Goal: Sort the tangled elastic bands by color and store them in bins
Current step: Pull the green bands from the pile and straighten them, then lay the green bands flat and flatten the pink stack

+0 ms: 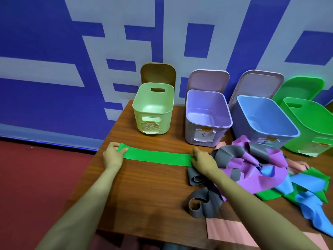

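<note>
Entry: I am holding one green band (156, 156) stretched flat on the table (144, 195), in front of the bins. The left hand (115, 152) is pinching the band's left end, thumb on top. The right hand (201, 157) is gripping the right end with bent fingers, just beside the pile (261, 168). The band is lying straight and looks free of the tangle.

Progress, as I am judging it: very early.
- Four bins are standing open along the wall, with lids propped up behind them.
- The pale green bin (153, 109), purple bin (207, 114) and blue bin (264, 118) are showing bare floors.
- The green bin (310, 123), far right, is being cut off by the frame edge, so I cannot tell what is inside.
- No stored band is showing anywhere.

Left to do: nearly everything.
- The pile is holding grey, purple, blue and green bands looped through one another.
- Pink pieces (225, 230) are lying at the near edge and behind the pile. I cannot tell whether they are bands.

The band in hand probably belongs in the green bin, which sits well apart from it, beyond the pile.
</note>
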Action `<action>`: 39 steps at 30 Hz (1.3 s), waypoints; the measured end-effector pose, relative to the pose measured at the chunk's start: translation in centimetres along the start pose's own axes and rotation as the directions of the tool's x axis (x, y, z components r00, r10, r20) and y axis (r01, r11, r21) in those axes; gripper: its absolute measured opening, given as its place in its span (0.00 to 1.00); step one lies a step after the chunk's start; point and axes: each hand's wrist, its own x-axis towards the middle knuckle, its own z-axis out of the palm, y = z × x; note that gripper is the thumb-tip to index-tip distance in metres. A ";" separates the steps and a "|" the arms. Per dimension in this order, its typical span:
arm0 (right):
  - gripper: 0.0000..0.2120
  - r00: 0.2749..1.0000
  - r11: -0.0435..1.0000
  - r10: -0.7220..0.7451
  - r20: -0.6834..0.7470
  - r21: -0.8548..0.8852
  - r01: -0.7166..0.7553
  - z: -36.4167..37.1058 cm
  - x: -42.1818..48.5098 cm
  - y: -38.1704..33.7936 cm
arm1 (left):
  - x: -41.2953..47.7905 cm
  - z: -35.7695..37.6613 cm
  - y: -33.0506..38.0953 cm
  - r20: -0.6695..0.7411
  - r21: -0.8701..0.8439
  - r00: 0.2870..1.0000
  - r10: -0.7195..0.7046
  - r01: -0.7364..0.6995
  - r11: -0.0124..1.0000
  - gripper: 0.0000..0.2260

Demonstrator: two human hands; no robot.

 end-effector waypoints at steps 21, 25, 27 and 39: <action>0.15 0.931 0.914 -0.300 0.210 -0.216 0.343 -3.8 -4.7 0.8 | -10.6 7.3 4.5 0.261 0.498 0.915 0.308 -0.401 0.769 0.16; 0.12 0.947 0.913 -0.276 0.161 -0.264 0.311 -5.0 -6.0 2.4 | -13.7 8.7 7.1 0.415 0.160 0.839 0.352 -0.449 0.879 0.12; 0.11 0.956 0.940 -0.283 0.082 -0.171 0.294 -5.6 -6.5 3.3 | -15.9 9.3 8.3 0.504 -0.041 0.776 0.379 -0.417 0.908 0.13; 0.17 0.870 0.781 -0.177 -0.461 0.472 0.409 -14.7 -10.0 5.7 | -19.7 8.8 17.7 0.498 -0.607 0.702 0.509 -0.136 0.783 0.08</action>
